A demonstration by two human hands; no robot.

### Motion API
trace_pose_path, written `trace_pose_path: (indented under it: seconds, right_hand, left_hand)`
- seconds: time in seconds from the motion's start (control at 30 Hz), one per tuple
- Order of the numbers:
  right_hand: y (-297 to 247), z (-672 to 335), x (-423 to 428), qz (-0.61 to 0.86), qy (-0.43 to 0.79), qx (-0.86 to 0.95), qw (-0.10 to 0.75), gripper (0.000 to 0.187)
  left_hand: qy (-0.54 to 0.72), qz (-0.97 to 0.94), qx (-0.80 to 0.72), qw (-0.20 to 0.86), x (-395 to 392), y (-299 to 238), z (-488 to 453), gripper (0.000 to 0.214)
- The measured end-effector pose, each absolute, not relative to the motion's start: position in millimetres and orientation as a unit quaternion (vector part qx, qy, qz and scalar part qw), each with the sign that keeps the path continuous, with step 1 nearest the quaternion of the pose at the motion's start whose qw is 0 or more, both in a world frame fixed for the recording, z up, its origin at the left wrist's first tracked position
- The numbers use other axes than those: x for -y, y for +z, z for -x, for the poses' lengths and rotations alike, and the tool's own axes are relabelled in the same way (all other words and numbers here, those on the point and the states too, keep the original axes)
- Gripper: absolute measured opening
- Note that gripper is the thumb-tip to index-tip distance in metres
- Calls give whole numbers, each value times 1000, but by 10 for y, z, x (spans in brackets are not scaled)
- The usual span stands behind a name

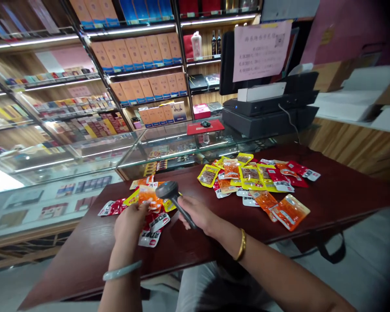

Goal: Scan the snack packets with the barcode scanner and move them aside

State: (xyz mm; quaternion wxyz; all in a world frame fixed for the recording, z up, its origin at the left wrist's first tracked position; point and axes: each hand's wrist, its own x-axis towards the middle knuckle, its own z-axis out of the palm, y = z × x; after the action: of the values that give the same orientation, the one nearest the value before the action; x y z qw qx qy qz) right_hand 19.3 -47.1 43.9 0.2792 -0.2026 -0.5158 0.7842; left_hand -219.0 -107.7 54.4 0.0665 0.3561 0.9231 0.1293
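Barcode scanner point(167, 190) | right hand point(197, 214) wrapped around it | left hand point(130, 220) pinching orange packet point(148, 193)

Dark grey scanner point(173, 195), bright orange packet point(151, 195)

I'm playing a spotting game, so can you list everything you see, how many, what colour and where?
Scanner: one, dark grey, right hand
Held packet: one, orange, left hand
Left packet pile: several, red, white, yellow, orange, table
Right packet pile: many, yellow, orange, red, white, table
Table: one, dark red-brown, front
Mouse: one, black, on mat
Mat: one, red, glass counter
Monitor: one, black, behind pink sheet
Bottles: two, dark, shelf
Tan boxes: many, tan and blue, shelves
Bracelets: two, pale green left wrist, gold right
Hands: two, bare, left and right
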Motion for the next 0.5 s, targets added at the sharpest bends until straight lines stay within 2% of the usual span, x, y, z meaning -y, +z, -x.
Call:
trace_pose_path:
  seconds: [0.1, 0.17, 0.33, 0.5]
  right_hand:
    - [464, -176, 457, 192, 783, 521, 279, 60]
    - [428, -225, 440, 199, 784, 515, 283, 61]
    - [287, -525, 354, 238, 777, 485, 323, 64]
    - [269, -970, 238, 293, 757, 442, 382, 59]
  left_hand:
    - [145, -318, -933, -84, 1072, 574, 2102, 73]
    - [162, -335, -919, -132, 1008, 582, 1980, 73]
    - [141, -510, -847, -55, 559, 529, 1484, 45]
    - [107, -591, -799, -16, -110, 427, 936, 35]
